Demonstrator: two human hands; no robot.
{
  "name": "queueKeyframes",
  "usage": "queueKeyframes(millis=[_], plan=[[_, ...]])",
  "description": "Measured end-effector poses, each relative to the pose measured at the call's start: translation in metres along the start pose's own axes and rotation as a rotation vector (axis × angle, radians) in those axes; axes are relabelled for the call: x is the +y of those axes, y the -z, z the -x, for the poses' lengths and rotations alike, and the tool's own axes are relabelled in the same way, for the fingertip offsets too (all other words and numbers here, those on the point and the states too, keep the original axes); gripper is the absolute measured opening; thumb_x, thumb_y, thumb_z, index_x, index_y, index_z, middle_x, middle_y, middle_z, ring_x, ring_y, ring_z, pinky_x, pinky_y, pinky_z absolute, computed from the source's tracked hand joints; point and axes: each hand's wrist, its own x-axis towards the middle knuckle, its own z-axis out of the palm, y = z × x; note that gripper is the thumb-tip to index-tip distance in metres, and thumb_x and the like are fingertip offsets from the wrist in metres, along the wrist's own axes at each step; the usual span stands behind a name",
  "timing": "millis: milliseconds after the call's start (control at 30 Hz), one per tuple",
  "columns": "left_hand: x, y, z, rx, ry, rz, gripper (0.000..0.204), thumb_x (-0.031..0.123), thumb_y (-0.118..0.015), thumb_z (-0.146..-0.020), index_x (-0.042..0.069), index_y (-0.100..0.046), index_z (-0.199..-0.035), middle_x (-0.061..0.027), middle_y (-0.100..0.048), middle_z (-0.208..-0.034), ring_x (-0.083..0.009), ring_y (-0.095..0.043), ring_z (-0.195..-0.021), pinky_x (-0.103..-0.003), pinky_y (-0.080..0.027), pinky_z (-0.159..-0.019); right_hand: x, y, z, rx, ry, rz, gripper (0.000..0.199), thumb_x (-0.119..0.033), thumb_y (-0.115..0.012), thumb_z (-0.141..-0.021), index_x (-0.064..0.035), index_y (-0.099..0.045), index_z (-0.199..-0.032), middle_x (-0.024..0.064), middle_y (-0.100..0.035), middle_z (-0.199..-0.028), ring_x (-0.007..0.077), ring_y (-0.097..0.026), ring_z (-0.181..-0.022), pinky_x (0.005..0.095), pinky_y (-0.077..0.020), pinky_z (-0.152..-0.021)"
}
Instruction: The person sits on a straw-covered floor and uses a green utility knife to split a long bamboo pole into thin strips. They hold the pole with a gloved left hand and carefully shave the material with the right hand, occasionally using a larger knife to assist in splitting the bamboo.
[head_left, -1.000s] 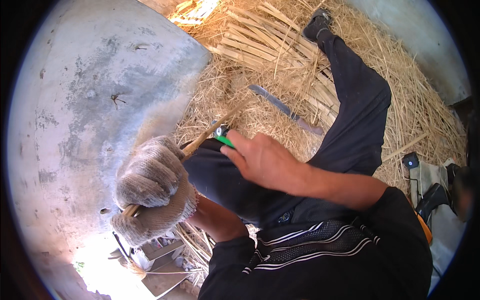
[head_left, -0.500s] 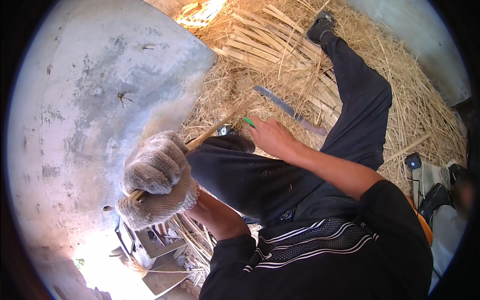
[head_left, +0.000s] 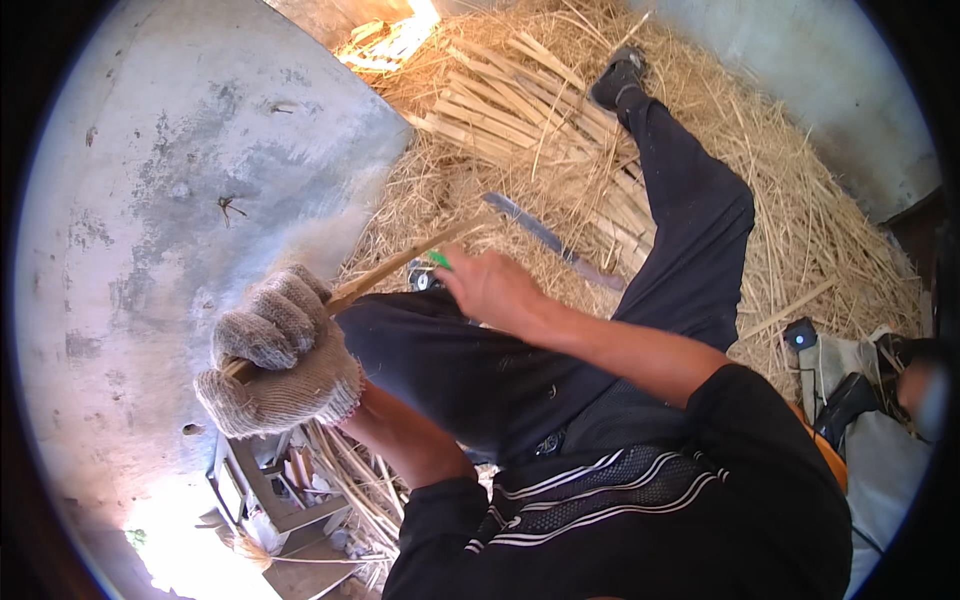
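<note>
While the person sits on the straw, the left hand (head_left: pixel 275 350) in a knitted cotton glove is wrapped tight around one end of a long thin bamboo strip (head_left: pixel 385 270). The strip runs up and to the right from the glove, over the knee of the dark trousers (head_left: pixel 450 370), toward the bare right hand (head_left: pixel 490 290). That hand is curled around a small tool with a green handle (head_left: pixel 438 259), right beside the strip. Only a bit of green peeks out, so the blade cannot be seen.

The strip looks light, stiff and a little springy, like a dry stick. Its edges may be sharp and splintery, so the thick glove is a good way to hold it. The best place to grab it seems to be near the end, where the glove is now, so the rest stays free.

Past the strip, farther from the glove, lies a long knife (head_left: pixel 555 240) with a flat grey blade on the straw. Beyond the knife sits a pile of pale split bamboo sticks (head_left: pixel 530 110), straight and flat. The straw bed (head_left: pixel 800 220) is yellow, loose and scratchy. Left of the strip is a rough grey concrete floor (head_left: pixel 180 180). Below the glove more thin strips (head_left: pixel 345 480) lean together.
</note>
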Motion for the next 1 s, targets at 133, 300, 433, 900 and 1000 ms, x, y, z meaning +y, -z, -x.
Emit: queueKeyframes(millis=[133,300,433,900,1000], plan=[[0.0,-0.012,-0.002,0.145,0.05,-0.022,0.048,0.046,-0.044,-0.083,0.015,-0.033,-0.048,0.0016,-0.026,-0.04,-0.0123,-0.022,-0.033,-0.031,-0.02,-0.04,0.028,-0.011,-0.003,-0.086,-0.115,0.139,0.027,-0.022,-0.046,-0.098,0.003,-0.052,-0.105,0.0263,-0.061,-0.065,0.0447,-0.062,-0.061,0.0516,-0.0505,-0.059],[-0.003,-0.009,-0.001,0.048,0.046,-0.013,0.046,0.046,-0.045,-0.085,0.016,-0.035,-0.053,0.0009,-0.032,-0.041,-0.0124,-0.026,-0.033,-0.032,-0.026,-0.039,0.041,0.001,-0.009,-0.147,-0.194,0.02,0.028,-0.024,-0.046,-0.098,0.0029,-0.054,-0.103,0.0272,-0.06,-0.066,0.0443,-0.062,-0.063,0.0517,-0.0485,-0.059],[-0.006,-0.013,-0.022,0.03,0.042,0.101,0.043,0.037,-0.043,-0.086,0.011,-0.04,-0.053,-0.0027,-0.034,-0.045,-0.0158,-0.028,-0.034,-0.035,-0.028,-0.036,-0.005,0.01,-0.007,-0.067,-0.104,-0.124,0.031,-0.027,-0.045,-0.098,0.0021,-0.054,-0.105,0.0297,-0.061,-0.074,0.0494,-0.06,-0.073,0.054,-0.047,-0.064],[-0.045,0.001,-0.085,-0.032,0.176,0.216,0.05,0.053,-0.046,-0.087,0.015,-0.043,-0.054,0.0021,-0.035,-0.042,-0.0131,-0.031,-0.032,-0.03,-0.027,-0.037,0.065,-0.015,-0.041,-0.029,-0.224,-0.008,0.031,-0.027,-0.043,-0.1,0.002,-0.051,-0.106,0.0293,-0.057,-0.065,0.0496,-0.058,-0.066,0.0549,-0.0431,-0.061],[-0.04,0.01,-0.087,-0.116,0.171,0.155,0.05,0.053,-0.046,-0.086,0.015,-0.044,-0.054,0.0017,-0.036,-0.042,-0.0129,-0.031,-0.032,-0.03,-0.028,-0.038,0.071,-0.011,-0.045,-0.043,-0.214,0.004,0.029,-0.025,-0.045,-0.099,0.0018,-0.052,-0.106,0.0288,-0.058,-0.066,0.0495,-0.058,-0.066,0.0545,-0.043,-0.06]])
